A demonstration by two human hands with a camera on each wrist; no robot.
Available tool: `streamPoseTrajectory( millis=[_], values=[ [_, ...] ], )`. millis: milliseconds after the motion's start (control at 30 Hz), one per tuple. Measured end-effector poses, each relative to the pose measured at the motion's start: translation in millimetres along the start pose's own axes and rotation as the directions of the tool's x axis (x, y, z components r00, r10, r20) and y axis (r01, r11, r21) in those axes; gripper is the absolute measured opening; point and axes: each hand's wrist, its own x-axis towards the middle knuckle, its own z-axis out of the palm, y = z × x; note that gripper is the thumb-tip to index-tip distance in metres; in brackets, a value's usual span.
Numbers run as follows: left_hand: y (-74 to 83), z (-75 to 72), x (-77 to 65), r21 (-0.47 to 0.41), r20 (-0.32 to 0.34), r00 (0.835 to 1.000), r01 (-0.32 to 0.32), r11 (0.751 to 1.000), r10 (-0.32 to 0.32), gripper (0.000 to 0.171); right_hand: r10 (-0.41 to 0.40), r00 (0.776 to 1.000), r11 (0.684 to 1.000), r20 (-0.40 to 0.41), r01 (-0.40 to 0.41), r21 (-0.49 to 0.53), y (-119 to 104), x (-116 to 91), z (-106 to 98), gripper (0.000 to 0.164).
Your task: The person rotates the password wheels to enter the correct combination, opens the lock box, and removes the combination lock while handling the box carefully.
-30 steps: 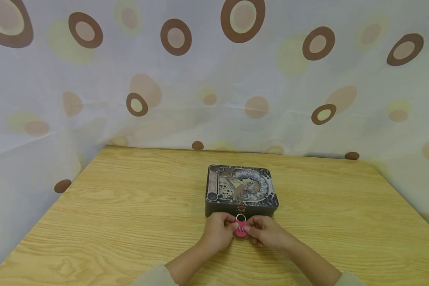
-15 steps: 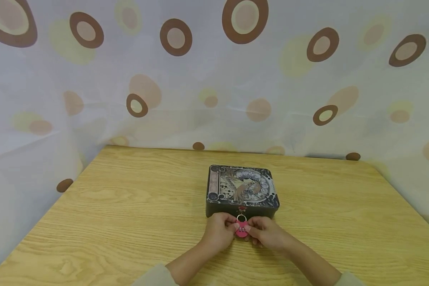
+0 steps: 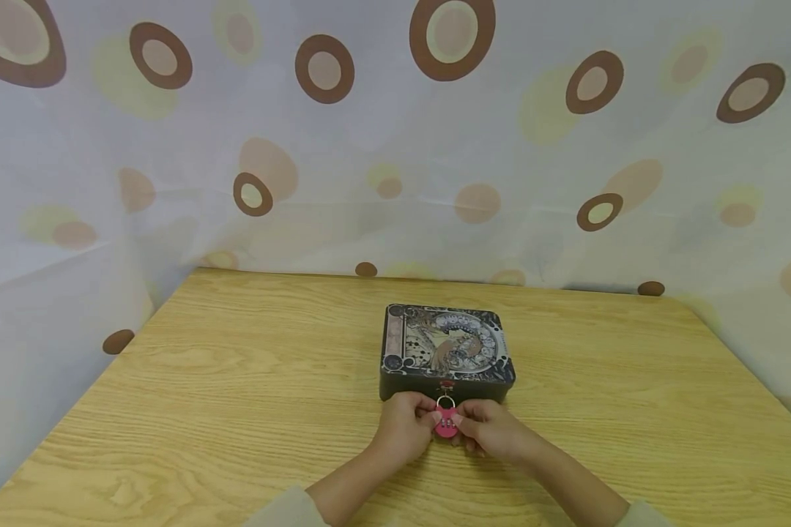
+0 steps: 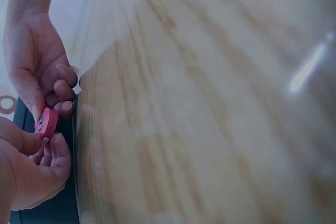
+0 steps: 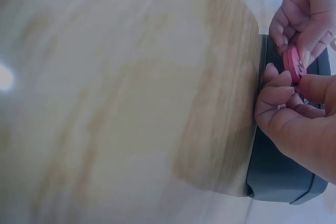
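Observation:
A pink combination padlock [image 3: 445, 426] hangs by its shackle from the red-topped latch at the front of a dark tin box [image 3: 443, 344]. My left hand [image 3: 403, 430] pinches the padlock's left side between thumb and fingers. On the other side, the right hand [image 3: 494, 430] pinches it too, its thumb beside the number dials. In the left wrist view the padlock [image 4: 47, 123] is seen edge-on between both hands. The right wrist view shows the padlock [image 5: 294, 65] in front of the box's dark side [image 5: 283, 174]. The digits are too small to read.
The box, with an ornate picture on its lid, stands on a wood-grain table [image 3: 237, 380]. A white cloth [image 3: 382, 132] with brown and beige circles hangs behind the table and along its sides.
Both hands stay at the padlock with almost no movement. The padlock's dials look slightly different. The head view has shifted a little.

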Motion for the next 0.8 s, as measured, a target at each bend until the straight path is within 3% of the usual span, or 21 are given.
streamPoseTrajectory(
  millis=[233, 800],
  values=[
    [0.6, -1.7, -0.4, 0.008, 0.002, 1.000, -0.012, 1.000, 0.012, 0.007, 0.070, 0.997, 0.997, -0.046, -0.071, -0.019, -8.0, -2.3, 4.3, 0.024],
    [-0.2, -1.0, 0.1, 0.005, -0.001, 1.000, -0.007, 1.000, 0.007, 0.007, 0.062, 0.997, 0.998, -0.045, -0.062, 0.012, -7.0, -3.1, 1.1, 0.020]
  ],
)
